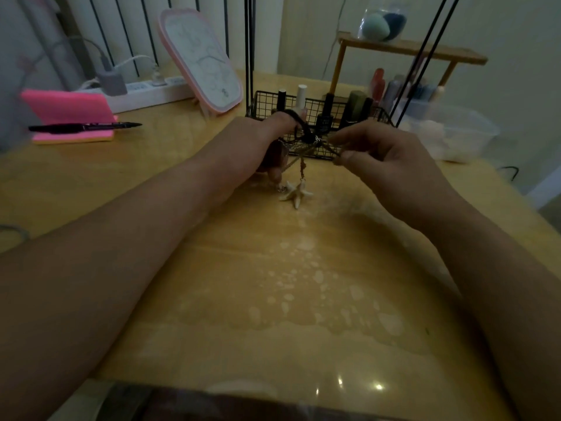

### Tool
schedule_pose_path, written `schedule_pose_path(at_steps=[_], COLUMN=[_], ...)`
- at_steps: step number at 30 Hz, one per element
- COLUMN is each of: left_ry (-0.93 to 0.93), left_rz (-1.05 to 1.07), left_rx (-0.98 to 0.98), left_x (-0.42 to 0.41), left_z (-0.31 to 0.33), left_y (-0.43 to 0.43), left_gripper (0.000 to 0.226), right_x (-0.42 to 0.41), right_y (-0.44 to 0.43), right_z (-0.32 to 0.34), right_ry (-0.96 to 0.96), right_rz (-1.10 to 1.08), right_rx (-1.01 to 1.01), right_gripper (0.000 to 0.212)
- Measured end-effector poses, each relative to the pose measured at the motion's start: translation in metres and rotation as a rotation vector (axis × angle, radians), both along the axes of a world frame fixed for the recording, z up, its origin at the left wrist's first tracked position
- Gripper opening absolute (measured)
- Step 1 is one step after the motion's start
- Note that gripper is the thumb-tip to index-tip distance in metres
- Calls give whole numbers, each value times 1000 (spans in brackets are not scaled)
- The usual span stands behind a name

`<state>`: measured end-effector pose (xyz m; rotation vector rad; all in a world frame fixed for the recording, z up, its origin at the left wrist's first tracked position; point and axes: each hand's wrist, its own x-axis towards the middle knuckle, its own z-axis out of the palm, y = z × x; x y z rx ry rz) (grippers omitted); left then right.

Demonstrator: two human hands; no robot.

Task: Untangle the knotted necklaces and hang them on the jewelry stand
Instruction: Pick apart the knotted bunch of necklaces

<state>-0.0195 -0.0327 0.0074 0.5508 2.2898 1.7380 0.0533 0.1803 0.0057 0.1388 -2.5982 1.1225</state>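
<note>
Dim, soft and wide-angle-warped view, with small glare spots on the glossy table [303, 299] near the bottom

One head-worn camera looks forward and down, close over the table [273, 299]. The wire basket [263, 105] lies at twelve o'clock.

Glossy wood-look table [273, 299]; black wire-metal basket [321, 107]; thin metal necklace chain [299, 158].

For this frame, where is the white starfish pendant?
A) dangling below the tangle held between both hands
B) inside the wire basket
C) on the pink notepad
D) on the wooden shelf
A: the starfish pendant hangs from a chain under the tangled necklaces that the left hand and right hand grip.
</note>
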Motion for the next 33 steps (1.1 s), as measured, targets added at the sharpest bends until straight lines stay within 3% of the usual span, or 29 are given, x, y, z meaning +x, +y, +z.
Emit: schedule_pose_path(at_steps=[13, 19, 24, 33], left_ry=[-205, -234, -226, -253], left_rz=[-204, -250, -237, -246], left_rx=[125, 147, 174, 129], left_x=[1, 3, 8, 6], left_z=[-4, -2, -1, -4], left_y=[6, 7, 8, 10], left_gripper=[71, 71, 55, 69], right_x=[5, 3, -1, 1], right_y=[-12, -11, -11, -23], right_z=[2, 1, -1, 2], right_ry=[-99, -121, -146, -319], right_rz=[107, 76, -15, 45], right_rx=[-194, -268, -327, -628], right_gripper=[20, 14, 33, 30])
